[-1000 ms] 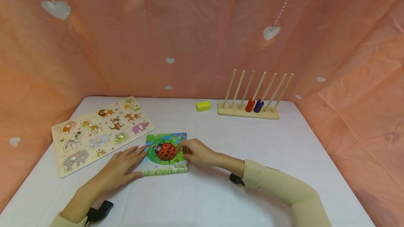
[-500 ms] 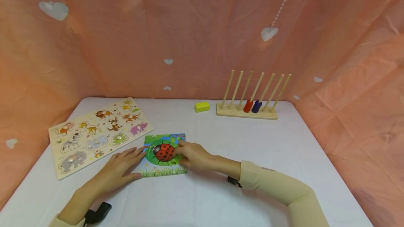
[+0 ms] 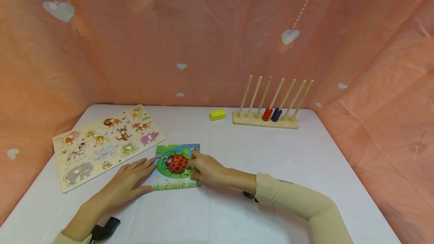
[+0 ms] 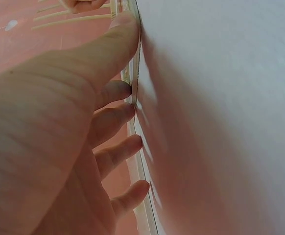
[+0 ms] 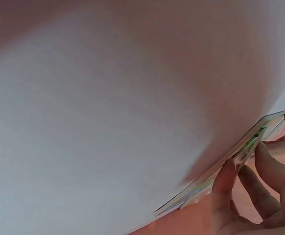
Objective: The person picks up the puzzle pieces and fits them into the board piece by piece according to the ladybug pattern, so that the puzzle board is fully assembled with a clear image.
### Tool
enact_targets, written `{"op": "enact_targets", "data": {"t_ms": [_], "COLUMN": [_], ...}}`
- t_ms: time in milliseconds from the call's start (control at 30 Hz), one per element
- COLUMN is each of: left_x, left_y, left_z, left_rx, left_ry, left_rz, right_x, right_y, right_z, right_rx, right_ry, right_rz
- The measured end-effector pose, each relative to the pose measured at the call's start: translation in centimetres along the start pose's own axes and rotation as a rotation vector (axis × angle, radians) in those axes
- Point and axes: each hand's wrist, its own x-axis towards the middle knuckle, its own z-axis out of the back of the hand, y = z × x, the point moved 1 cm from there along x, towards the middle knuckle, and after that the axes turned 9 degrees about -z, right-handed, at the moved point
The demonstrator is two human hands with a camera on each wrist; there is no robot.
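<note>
A square ladybug jigsaw puzzle (image 3: pixel 166 184) lies flat in front of me, its red spotted ladybug on a green leaf. At its left edge rests my left hand (image 3: pixel 123 182), fingers spread and nearly straight; the left wrist view shows the thumb and fingertips along the board's edge. My right hand (image 3: pixel 210 169) is over the puzzle's right side and covers part of it. Up close in the right wrist view, its thumb and fingers pinch a thin green puzzle piece (image 5: pixel 250 145), tilted against the board. Most of that piece is hidden in the head view.
A wooden animal peg puzzle (image 3: pixel 112 144) lies slanted at the left. Farther back are a yellow block (image 3: pixel 217 115) and a wooden peg stand (image 3: pixel 264 123) with red beads (image 3: pixel 267 114) and dark blue beads (image 3: pixel 276 115). Peach curtains (image 3: pixel 217 40) surround the white table (image 3: pixel 264 214).
My right hand has moved slightly left and down over the puzzle's right side, and its fingers have shifted on the piece. The left hand stays at the left edge.
</note>
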Motion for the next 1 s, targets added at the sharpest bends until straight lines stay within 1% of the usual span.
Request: {"op": "enact_targets", "data": {"t_ms": [100,167,500,633,700,733,800,900,1000], "left_x": [0.0,0.0,0.1,0.1,0.1,0.1,0.1,0.2,0.2], "left_y": [0.0,0.0,-0.2,-0.2,-0.2,-0.2,-0.2,-0.2,-0.3], "left_z": [0.0,0.0,0.2,0.2,0.2,0.2,0.2,0.2,0.2], "left_rx": [0.010,0.016,0.004,0.006,0.006,0.007,0.011,0.005,0.000], "left_ry": [-0.001,0.000,-0.002,0.000,-0.002,-0.004,-0.006,0.002,0.012], "left_rz": [-0.006,-0.009,-0.009,-0.005,-0.004,-0.005,-0.010,-0.001,0.009], "right_x": [0.0,0.0,-0.1,-0.4,-0.8,-1.0,-1.6,-2.7,-3.6], "right_y": [0.1,0.2,0.3,0.3,0.2,0.1,0.0,0.0,0.1], "right_z": [0.0,0.0,0.1,0.5,0.6,0.6,0.6,0.4,0.1], "right_rx": [-0.050,-0.063,-0.081,-0.111,-0.168,-0.211,-0.315,-0.464,-0.531], "right_ry": [-0.009,-0.006,0.037,0.009,-0.020,-0.032,-0.031,0.025,0.125], "right_rz": [-0.001,-0.005,-0.015,0.001,0.027,0.045,0.077,0.112,0.102]}}
